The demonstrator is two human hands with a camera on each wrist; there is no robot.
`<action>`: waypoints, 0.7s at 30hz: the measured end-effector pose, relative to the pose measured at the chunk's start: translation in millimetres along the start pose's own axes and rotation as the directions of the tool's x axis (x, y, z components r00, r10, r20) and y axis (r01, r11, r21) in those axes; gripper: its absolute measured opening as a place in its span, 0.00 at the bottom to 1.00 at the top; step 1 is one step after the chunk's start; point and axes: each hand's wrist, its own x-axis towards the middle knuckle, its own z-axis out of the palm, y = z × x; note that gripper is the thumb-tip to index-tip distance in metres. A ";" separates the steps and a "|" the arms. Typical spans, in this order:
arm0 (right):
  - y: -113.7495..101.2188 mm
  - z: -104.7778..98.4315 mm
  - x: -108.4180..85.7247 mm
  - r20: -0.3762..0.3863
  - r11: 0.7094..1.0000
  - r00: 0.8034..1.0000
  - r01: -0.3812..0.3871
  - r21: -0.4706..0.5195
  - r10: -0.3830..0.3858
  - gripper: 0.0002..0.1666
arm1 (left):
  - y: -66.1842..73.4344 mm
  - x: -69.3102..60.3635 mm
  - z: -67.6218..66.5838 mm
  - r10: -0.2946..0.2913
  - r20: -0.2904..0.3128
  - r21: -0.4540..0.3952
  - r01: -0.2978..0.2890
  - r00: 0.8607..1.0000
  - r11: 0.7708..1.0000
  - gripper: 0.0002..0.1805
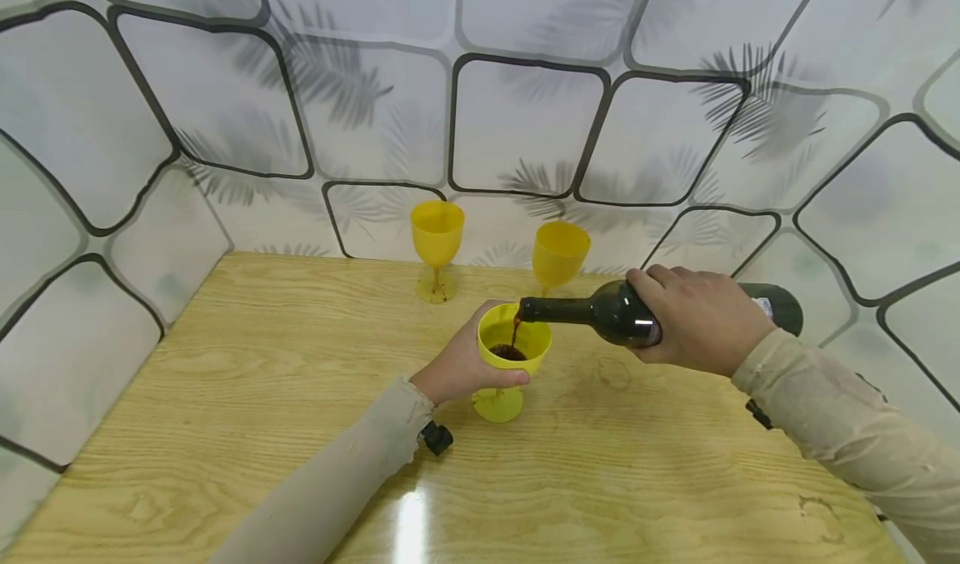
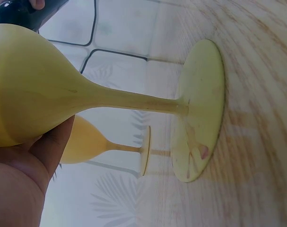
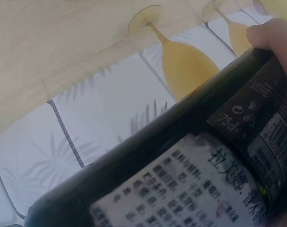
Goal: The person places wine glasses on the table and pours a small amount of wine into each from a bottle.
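Observation:
In the head view, the left hand (image 1: 465,364) grips the bowl of a yellow goblet (image 1: 534,343), thumb across its front. The right hand (image 1: 697,318) holds a dark glass bottle (image 1: 618,312) nearly level, its mouth at the goblet's rim. A thin dark red stream runs from the bottle into the bowl, where dark liquid lies. In the left wrist view, the goblet's stem and round foot (image 2: 202,113) show, with a reddish stain on the foot. In the right wrist view, the bottle's white label (image 3: 176,189) faces the camera, and the right hand (image 3: 278,47) wraps its far part.
Two more yellow goblets stand at the back of the wooden table (image 1: 262,364), one on the left (image 1: 437,235) and one on the right (image 1: 558,254) behind the bottle's neck. A patterned covering (image 1: 390,114) rises behind and beside the table. Dark stains mark the tabletop at right.

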 end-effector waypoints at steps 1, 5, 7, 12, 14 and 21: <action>0.0 -0.1 0.1 0.000 1.000 1.000 0.001 0.000 -0.001 0.42 | -0.2 0.1 -0.2 0.003 0.001 -0.001 -0.003 1.000 1.000 0.46; -0.5 -0.4 0.7 0.007 1.000 1.000 0.002 0.002 -0.002 0.42 | -0.7 0.3 -0.7 0.009 0.001 0.002 -0.009 1.000 1.000 0.47; -0.6 -0.5 0.9 0.007 1.000 1.000 0.001 0.002 -0.001 0.42 | -0.7 0.4 -0.8 0.008 -0.002 0.008 -0.008 1.000 1.000 0.47; -0.7 -0.5 1.2 0.010 1.000 1.000 -0.002 0.008 0.001 0.41 | -0.8 0.3 -0.9 -0.007 -0.008 0.018 0.008 1.000 1.000 0.47; -0.7 -0.3 1.2 0.005 1.000 1.000 -0.001 0.005 0.001 0.41 | -0.8 0.1 -0.9 -0.017 -0.009 0.017 0.017 1.000 1.000 0.47; -0.8 0.7 1.1 -0.001 1.000 1.000 0.002 -0.004 -0.002 0.41 | -0.5 -0.5 -1.2 -0.025 -0.005 0.000 0.025 1.000 1.000 0.47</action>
